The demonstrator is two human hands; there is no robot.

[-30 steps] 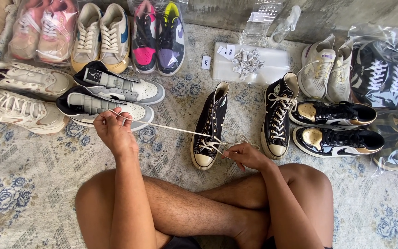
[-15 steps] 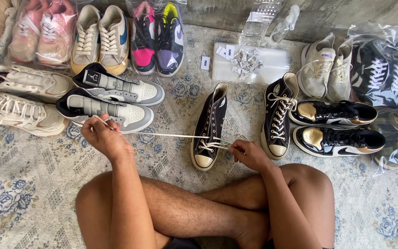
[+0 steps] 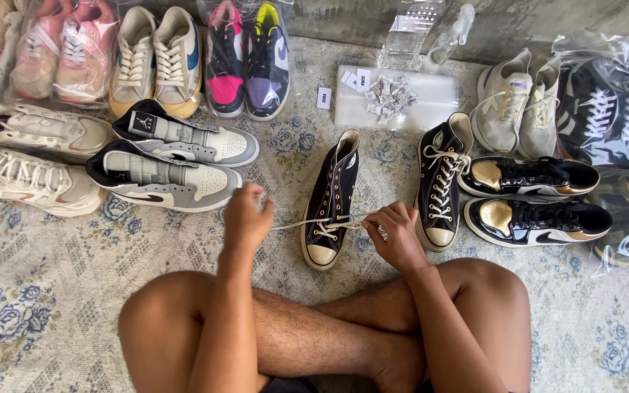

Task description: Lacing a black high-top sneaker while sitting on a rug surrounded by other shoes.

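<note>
Shoe: black canvas high-top sneaker w/ white toe cap (image 3: 331, 200) on rug, btw both hands, long axis pointing away from person.
Lace: white cord (image 3: 296, 223) runs sideways across shoe.
Left hand (image 3: 245, 220): pinches lace end.
Right hand (image 3: 396, 234): closed on other end, nearer to shoe.

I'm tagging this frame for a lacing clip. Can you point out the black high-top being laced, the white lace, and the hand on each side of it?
black high-top (image 3: 335, 195), head view, on its side panel.
white lace (image 3: 289, 224), head view, stretch between hand and shoe.
left hand (image 3: 245, 218), head view, its back.
right hand (image 3: 394, 234), head view, its knuckles.
</note>
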